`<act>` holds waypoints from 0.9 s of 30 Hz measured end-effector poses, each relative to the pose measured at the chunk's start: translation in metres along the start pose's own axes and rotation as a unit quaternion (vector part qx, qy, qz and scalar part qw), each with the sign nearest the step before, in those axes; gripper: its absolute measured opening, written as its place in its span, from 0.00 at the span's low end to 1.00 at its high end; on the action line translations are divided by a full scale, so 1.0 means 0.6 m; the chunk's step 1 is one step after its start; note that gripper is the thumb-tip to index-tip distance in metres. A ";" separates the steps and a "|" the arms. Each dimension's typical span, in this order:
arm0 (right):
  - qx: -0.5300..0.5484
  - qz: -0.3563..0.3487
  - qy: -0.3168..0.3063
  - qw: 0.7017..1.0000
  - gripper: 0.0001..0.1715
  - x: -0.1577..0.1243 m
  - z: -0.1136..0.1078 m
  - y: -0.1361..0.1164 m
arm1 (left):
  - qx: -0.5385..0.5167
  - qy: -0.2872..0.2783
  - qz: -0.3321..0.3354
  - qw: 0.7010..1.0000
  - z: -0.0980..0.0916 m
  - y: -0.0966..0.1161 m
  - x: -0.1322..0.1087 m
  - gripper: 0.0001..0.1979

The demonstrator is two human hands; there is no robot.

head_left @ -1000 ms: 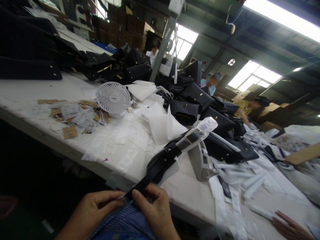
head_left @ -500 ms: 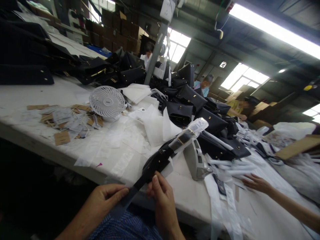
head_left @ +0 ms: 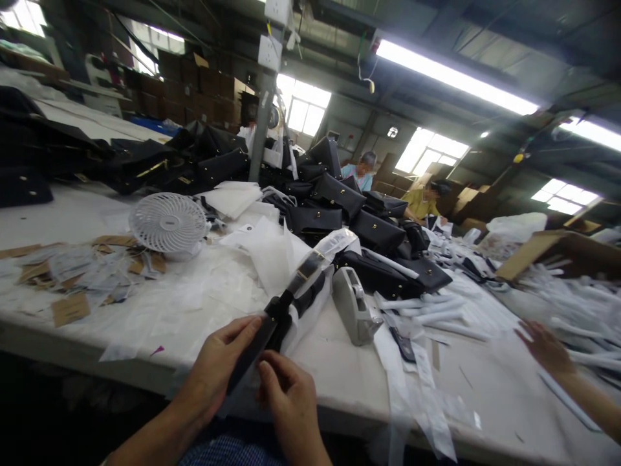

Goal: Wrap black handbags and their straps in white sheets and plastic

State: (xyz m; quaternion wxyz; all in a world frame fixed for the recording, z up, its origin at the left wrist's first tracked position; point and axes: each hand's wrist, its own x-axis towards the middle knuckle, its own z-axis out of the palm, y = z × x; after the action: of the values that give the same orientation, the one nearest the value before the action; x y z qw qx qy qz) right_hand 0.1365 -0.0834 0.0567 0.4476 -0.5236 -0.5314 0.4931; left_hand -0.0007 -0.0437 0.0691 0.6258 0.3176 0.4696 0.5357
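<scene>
Head view: my left grip (head_left: 219, 355) pinches the black strap (head_left: 250, 353); right grip (head_left: 291, 393), at left's 4 o'clock, curled, can't tell if holding. Tape dispenser (head_left: 350, 312) at strap's 2 o'clock.

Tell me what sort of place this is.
Probably a bag factory or packing workshop: black bags are heaped on a long table, a tape dispenser stands near them, and cardboard boxes are stacked behind.
</scene>
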 end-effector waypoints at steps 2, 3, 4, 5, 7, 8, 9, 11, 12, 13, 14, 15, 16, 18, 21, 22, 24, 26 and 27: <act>0.023 0.009 0.005 1.000 0.26 0.010 0.007 -0.006 | 0.014 -0.003 0.008 1.000 0.006 0.006 0.006 0.23; 0.035 0.014 0.007 0.999 0.26 0.014 0.011 -0.008 | 0.022 -0.005 0.011 1.000 0.007 0.010 0.008 0.24; 0.044 0.018 0.011 0.999 0.26 0.018 0.015 -0.010 | 0.030 -0.007 0.014 0.999 0.006 0.013 0.010 0.25; 0.051 0.021 0.016 0.998 0.26 0.021 0.019 -0.011 | 0.039 -0.009 0.019 0.999 0.003 0.017 0.012 0.26; 0.055 0.025 0.032 0.998 0.25 0.024 0.025 -0.012 | 0.054 -0.010 0.029 0.998 -0.007 0.024 0.014 0.28; 0.054 0.028 0.040 0.997 0.25 0.025 0.027 -0.012 | 0.062 -0.009 0.033 0.997 -0.015 0.027 0.015 0.29; 0.052 0.029 0.048 0.997 0.25 0.025 0.029 -0.012 | 0.071 -0.007 0.037 0.997 -0.023 0.028 0.015 0.29; 0.047 0.032 0.061 0.996 0.25 0.026 0.032 -0.013 | 0.096 -0.005 0.041 0.995 -0.039 0.027 0.014 0.30; 0.046 0.032 0.066 0.996 0.25 0.026 0.032 -0.014 | 0.109 -0.008 0.042 0.993 -0.046 0.025 0.012 0.29; 0.047 0.031 0.069 0.996 0.25 0.027 0.033 -0.016 | 0.122 -0.014 0.043 0.992 -0.052 0.022 0.010 0.27; 0.049 0.030 0.069 0.996 0.26 0.027 0.034 -0.017 | 0.132 -0.023 0.042 0.990 -0.055 0.019 0.009 0.25; 0.051 0.031 0.069 0.996 0.26 0.028 0.034 -0.019 | 0.138 -0.032 0.041 0.989 -0.057 0.016 0.007 0.23; 0.054 0.032 0.070 0.996 0.26 0.029 0.035 -0.021 | 0.140 -0.039 0.041 0.989 -0.057 0.012 0.006 0.22; 0.053 0.031 0.078 0.995 0.27 0.030 0.036 -0.025 | 0.137 -0.045 0.043 0.989 -0.053 0.008 0.007 0.21; 0.046 0.023 0.096 0.994 0.27 0.032 0.037 -0.029 | 0.123 -0.037 0.053 0.990 -0.039 0.005 0.013 0.21; 0.048 0.023 0.101 0.993 0.27 0.033 0.037 -0.030 | 0.117 -0.032 0.056 0.991 -0.034 0.005 0.016 0.22; 0.057 0.026 0.107 0.992 0.27 0.034 0.037 -0.029 | 0.107 -0.023 0.061 0.992 -0.024 0.006 0.020 0.23; 0.066 0.032 0.108 0.992 0.26 0.036 0.036 -0.028 | 0.101 -0.019 0.062 0.993 -0.017 0.005 0.021 0.24; 0.066 0.034 0.106 0.992 0.26 0.037 0.035 -0.028 | 0.100 -0.019 0.062 0.993 -0.016 0.005 0.021 0.23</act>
State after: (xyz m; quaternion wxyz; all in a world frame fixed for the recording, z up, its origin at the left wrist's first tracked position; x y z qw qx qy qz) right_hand 0.1125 -0.0617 0.0704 0.5181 -0.5599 -0.4292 0.4837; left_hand -0.0108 -0.0318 0.0653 0.5657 0.4171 0.4877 0.5179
